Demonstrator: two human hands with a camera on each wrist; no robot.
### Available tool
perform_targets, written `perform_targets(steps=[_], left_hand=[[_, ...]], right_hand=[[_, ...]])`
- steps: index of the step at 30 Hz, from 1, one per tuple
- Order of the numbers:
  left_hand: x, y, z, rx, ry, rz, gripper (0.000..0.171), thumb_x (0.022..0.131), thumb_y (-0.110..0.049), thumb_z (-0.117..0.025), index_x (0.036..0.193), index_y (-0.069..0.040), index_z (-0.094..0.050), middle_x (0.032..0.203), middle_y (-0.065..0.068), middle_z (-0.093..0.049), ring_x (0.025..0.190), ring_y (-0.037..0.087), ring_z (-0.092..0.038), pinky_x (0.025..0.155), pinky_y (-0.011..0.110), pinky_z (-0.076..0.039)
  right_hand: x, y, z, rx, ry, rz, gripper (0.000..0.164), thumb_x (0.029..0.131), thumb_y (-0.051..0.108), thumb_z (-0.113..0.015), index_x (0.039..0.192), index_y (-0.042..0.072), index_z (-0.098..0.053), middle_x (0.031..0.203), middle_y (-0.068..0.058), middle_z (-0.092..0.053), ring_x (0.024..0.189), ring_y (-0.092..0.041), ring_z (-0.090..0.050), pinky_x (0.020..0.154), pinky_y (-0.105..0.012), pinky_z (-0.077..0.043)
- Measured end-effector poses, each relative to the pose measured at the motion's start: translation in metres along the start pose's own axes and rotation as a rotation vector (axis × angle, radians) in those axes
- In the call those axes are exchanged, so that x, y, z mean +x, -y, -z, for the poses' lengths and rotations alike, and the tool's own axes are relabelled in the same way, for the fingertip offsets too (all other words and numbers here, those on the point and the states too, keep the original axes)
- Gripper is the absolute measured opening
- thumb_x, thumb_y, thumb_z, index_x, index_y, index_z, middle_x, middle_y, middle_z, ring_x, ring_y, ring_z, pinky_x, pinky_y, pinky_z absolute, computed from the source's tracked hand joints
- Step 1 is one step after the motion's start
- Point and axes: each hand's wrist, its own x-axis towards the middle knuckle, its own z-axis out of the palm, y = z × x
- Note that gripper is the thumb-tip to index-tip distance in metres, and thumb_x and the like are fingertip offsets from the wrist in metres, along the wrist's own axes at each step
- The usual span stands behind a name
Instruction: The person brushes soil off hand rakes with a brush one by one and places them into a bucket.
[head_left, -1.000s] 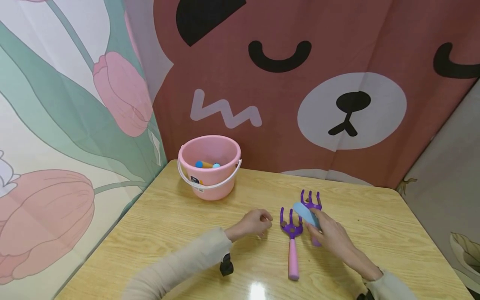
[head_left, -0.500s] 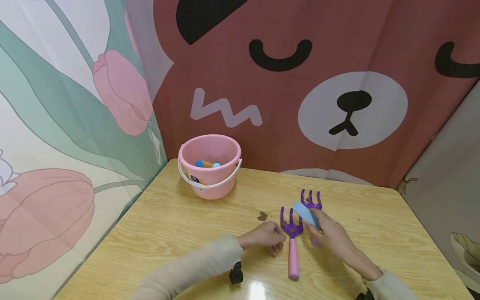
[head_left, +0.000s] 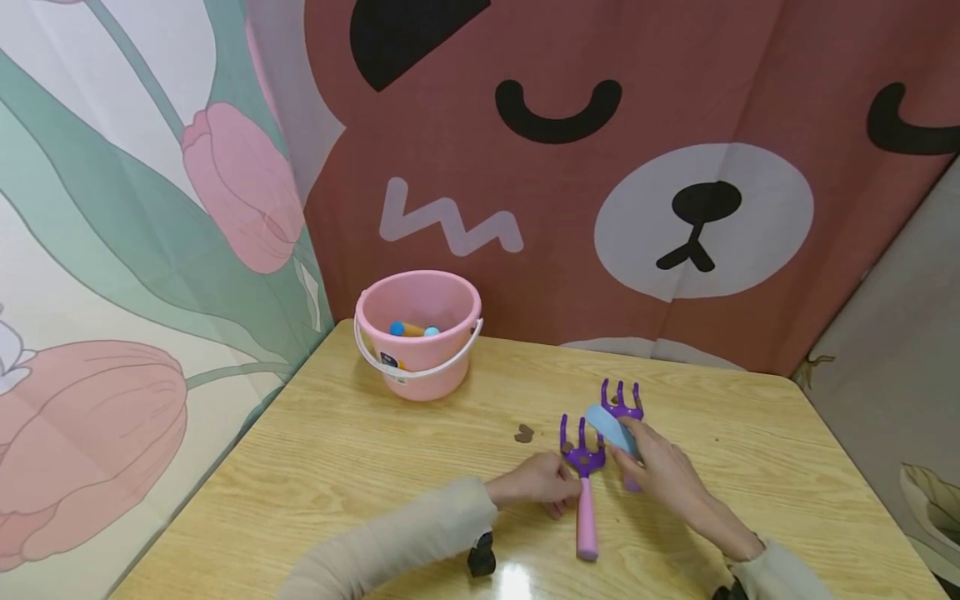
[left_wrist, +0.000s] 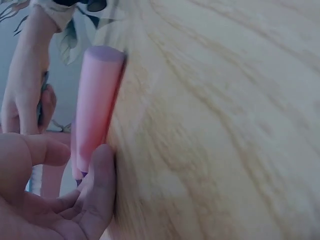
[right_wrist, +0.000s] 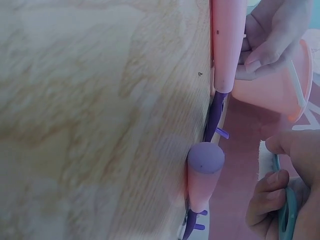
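At the far left of the table (head_left: 330,433) stands the pink bucket (head_left: 431,352), upright, its white handle hanging across the near side and a few blue-tipped things (head_left: 408,330) inside. Nearer to you and right of it, your left hand (head_left: 534,482) is low beside the left fork (head_left: 587,507). Your fingers there are loosely bent; the left wrist view shows a fair gap between thumb and forefinger, with the pink handle just past them. You have no grip on that fork, and whether a fingertip touches it, you cannot tell. A brown bit (head_left: 524,433) lies on the far side of your hand. The left fork points its purple tines away from you, brown crumbs on them. Next come the right fork (head_left: 628,410), slightly farther off and partly hidden, and the light-blue tool (head_left: 609,427) in front of it, slanting to the far left. Your right hand (head_left: 667,471) has its fingers curled round that tool, holding it
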Motion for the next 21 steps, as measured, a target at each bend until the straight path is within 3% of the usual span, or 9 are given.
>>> perform_targets(steps=[6, 11, 16, 21], left_hand=[[-0.0019, -0.0038, -0.0036, 0.153, -0.002, -0.021, 0.026, 0.091, -0.02, -0.069, 0.072, -0.003, -0.067, 0.061, 0.005, -0.064, 0.053, 0.016, -0.064, 0.051, 0.024, -0.053], [-0.0015, -0.0035, -0.004, 0.209, 0.009, -0.046, 0.04, 0.092, -0.026, -0.069, 0.063, 0.001, -0.065, 0.053, 0.008, -0.062, 0.047, 0.014, -0.06, 0.043, 0.02, -0.043], [-0.0005, -0.002, -0.0062, 0.24, -0.006, -0.051, 0.05, 0.092, -0.033, -0.069, 0.053, -0.005, -0.055, 0.046, 0.003, -0.057, 0.036, 0.007, -0.043, 0.036, 0.018, -0.027], [0.0004, -0.0026, -0.0092, 0.268, -0.012, -0.072, 0.05, 0.09, -0.032, -0.071, 0.05, -0.009, -0.051, 0.041, -0.001, -0.05, 0.033, 0.004, -0.033, 0.034, 0.017, -0.022]], right_hand=[[0.0005, 0.0006, -0.0001, 0.009, 0.007, -0.005, 0.052, 0.092, 0.017, -0.07, 0.134, -0.007, -0.05, 0.113, -0.022, -0.064, 0.079, -0.021, -0.061, 0.059, -0.035, -0.051], [0.0008, 0.0011, -0.0003, 0.015, 0.014, -0.007, 0.052, 0.092, 0.017, -0.07, 0.134, -0.007, -0.05, 0.112, -0.021, -0.064, 0.077, -0.02, -0.061, 0.058, -0.033, -0.05], [0.0008, 0.0011, -0.0002, 0.014, 0.017, -0.006, 0.052, 0.092, 0.017, -0.07, 0.134, -0.006, -0.05, 0.111, -0.02, -0.064, 0.076, -0.019, -0.059, 0.057, -0.032, -0.048], [0.001, 0.0018, -0.0003, 0.023, 0.028, -0.008, 0.052, 0.093, 0.018, -0.07, 0.134, -0.005, -0.05, 0.108, -0.018, -0.064, 0.075, -0.017, -0.059, 0.056, -0.031, -0.047]])
